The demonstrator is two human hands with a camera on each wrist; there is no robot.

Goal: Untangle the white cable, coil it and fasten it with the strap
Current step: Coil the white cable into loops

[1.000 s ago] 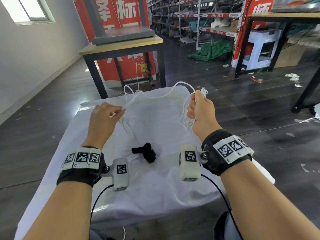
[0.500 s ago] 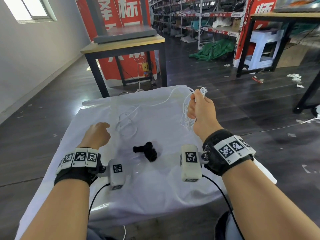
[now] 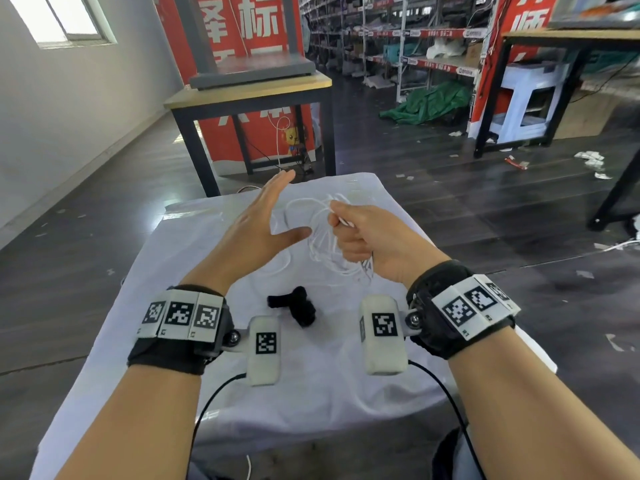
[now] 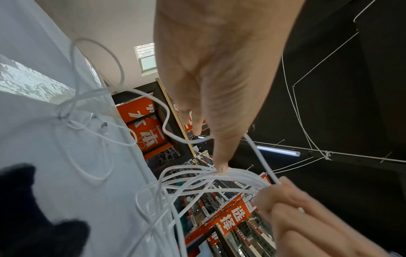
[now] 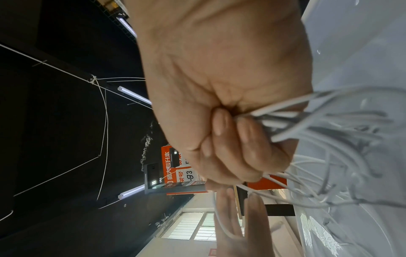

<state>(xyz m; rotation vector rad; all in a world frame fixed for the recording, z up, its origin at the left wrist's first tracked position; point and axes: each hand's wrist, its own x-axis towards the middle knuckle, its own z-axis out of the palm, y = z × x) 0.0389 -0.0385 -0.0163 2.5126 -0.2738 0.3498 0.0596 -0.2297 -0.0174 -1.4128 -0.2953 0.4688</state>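
Note:
The white cable (image 3: 320, 239) hangs as a loose bundle of loops from my right hand (image 3: 356, 233), which grips it in a fist above the table's far half. One stiff end sticks out over the knuckles. My left hand (image 3: 266, 216) is raised beside it with straight fingers and holds nothing. In the left wrist view one fingertip (image 4: 220, 168) touches the cable bundle (image 4: 197, 182). The right wrist view shows my right hand (image 5: 230, 132) curled round several cable strands (image 5: 307, 120). More slack cable (image 4: 92, 121) lies on the cloth. The black strap (image 3: 294, 306) lies on the cloth, nearer me.
A white cloth (image 3: 311, 393) covers the small table, with dark floor on both sides. Behind it stands a wooden table (image 3: 249, 88) bearing a grey slab. Shelving, a green tarp (image 3: 429, 102) and a white stool (image 3: 526, 98) are farther back.
My left hand let go of the cable strand, dropped to the cloth, then rose open beside the bundle. My right hand moved down and left with the bundle. Slack cable fell onto the cloth.

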